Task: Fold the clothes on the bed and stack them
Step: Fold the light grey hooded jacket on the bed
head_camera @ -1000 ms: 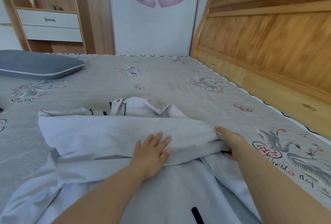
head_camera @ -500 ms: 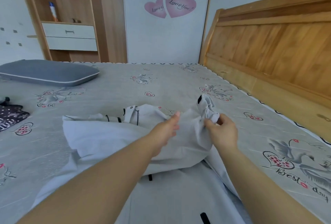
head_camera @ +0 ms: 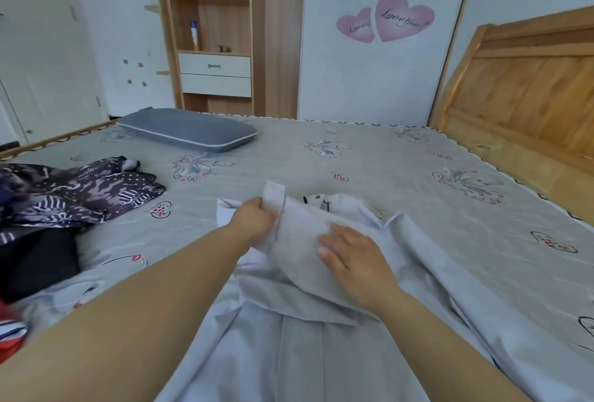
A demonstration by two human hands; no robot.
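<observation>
With the left hand [head_camera: 257, 220] pinching the cuff end of a sleeve drawn across the pale grey shirt [head_camera: 308, 347] spread on the bed [head_camera: 369, 170] and the right hand [head_camera: 356, 260] pressing flat and open, a slack pull would likely bunch the fold crooked.

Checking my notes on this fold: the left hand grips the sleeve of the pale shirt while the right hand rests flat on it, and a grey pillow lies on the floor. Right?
Not quite. The head view shows the pillow lying on the bed, not the floor. The rest holds: the left hand grips the sleeve of the shirt, and the right hand rests flat on it.
</observation>
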